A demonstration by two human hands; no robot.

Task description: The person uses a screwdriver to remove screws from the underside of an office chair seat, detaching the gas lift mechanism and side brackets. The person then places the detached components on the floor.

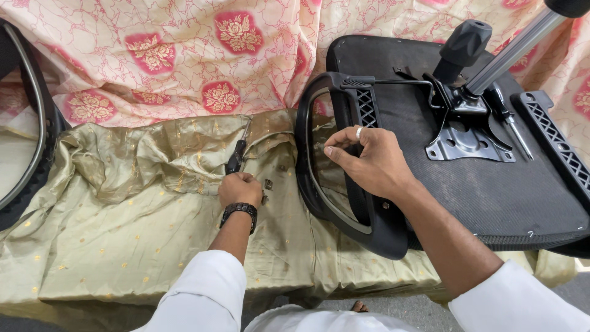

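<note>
An upturned black office chair seat (491,197) lies on a cloth-covered surface, its metal base plate (465,142) and gas-lift column (510,52) pointing up. My right hand (369,161), with a ring on one finger, pinches at the inner edge of the black armrest loop (307,178) fixed to the seat's left side. My left hand (238,187), with a dark band at the wrist, rests closed on the olive-gold cloth (123,215) beside a black-handled screwdriver (235,158). Small dark fasteners (268,184) lie next to that hand.
A pink floral cloth (184,55) covers the back. Another black curved chair part (31,141) sits at the far left edge. A second armrest (556,147) and a second screwdriver (510,120) lie on the seat's right side. A foot shows at the bottom.
</note>
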